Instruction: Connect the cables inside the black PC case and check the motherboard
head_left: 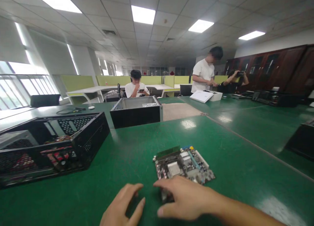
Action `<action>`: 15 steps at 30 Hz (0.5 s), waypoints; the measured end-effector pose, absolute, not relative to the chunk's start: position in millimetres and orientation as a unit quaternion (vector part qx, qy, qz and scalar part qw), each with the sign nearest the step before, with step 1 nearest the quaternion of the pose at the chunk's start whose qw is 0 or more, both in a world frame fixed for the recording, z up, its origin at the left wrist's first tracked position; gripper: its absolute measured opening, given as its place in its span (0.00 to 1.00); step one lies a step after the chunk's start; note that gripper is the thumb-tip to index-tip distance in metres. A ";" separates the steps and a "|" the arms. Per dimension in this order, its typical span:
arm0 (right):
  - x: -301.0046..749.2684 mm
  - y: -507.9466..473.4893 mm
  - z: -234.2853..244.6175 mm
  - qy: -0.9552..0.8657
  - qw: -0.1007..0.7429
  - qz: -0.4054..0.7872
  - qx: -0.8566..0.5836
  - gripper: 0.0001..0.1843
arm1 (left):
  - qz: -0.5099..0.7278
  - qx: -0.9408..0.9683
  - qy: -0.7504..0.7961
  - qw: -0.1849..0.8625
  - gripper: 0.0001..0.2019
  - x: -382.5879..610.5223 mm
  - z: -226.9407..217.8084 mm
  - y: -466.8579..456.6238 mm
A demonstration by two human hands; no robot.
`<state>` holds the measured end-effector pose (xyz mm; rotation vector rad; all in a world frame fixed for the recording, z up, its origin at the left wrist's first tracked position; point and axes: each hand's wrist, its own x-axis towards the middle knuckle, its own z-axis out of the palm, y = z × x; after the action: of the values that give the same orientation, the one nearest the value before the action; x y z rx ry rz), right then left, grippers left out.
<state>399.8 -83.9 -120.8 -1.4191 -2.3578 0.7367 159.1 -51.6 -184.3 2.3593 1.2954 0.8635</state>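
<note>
A computer motherboard (174, 168) lies flat on the green tabletop in front of me, with a green memory stick (168, 152) upright along its far left side. Over the board's near edge is my right hand (186, 196), thumb and index finger apart; it hides the near part of the board, and I cannot tell if it touches. To the left, my left hand (122, 206) hovers low at the bottom of the view. Its thumb and fingers are spread with nothing between them, apart from the board.
An open black computer case (98, 141) lies at the left, wires inside. Farther back stands another open case (137, 116). A person (203, 73) stands at a white box (216, 96); another person (135, 86) sits behind the table. More computer parts lie at the right.
</note>
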 end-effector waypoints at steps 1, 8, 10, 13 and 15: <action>390.5 -91.7 -112.4 -0.836 0.160 0.277 -0.445 0.31 | 0.317 0.822 0.451 0.141 0.18 160.7 -183.7 -45.9; 404.6 -55.3 -130.6 -0.811 0.226 0.139 -0.522 0.29 | 0.246 0.851 0.445 0.133 0.26 174.7 -190.0 -24.2; 411.3 -43.7 -150.3 -0.817 0.196 0.144 -0.523 0.27 | 0.241 0.851 0.447 0.135 0.20 177.2 -189.1 -26.3; 413.4 -37.5 -168.7 -0.816 0.209 0.137 -0.521 0.19 | 0.253 0.843 0.459 0.122 0.12 177.6 -185.2 -30.0; 412.6 -36.1 -172.7 -0.811 0.231 0.132 -0.521 0.16 | 0.254 0.843 0.461 0.110 0.09 176.3 -183.1 -31.1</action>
<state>412.6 -36.1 -172.7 -1.4321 -2.2302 0.3622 176.3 -31.1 -183.1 2.4788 1.3542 0.7468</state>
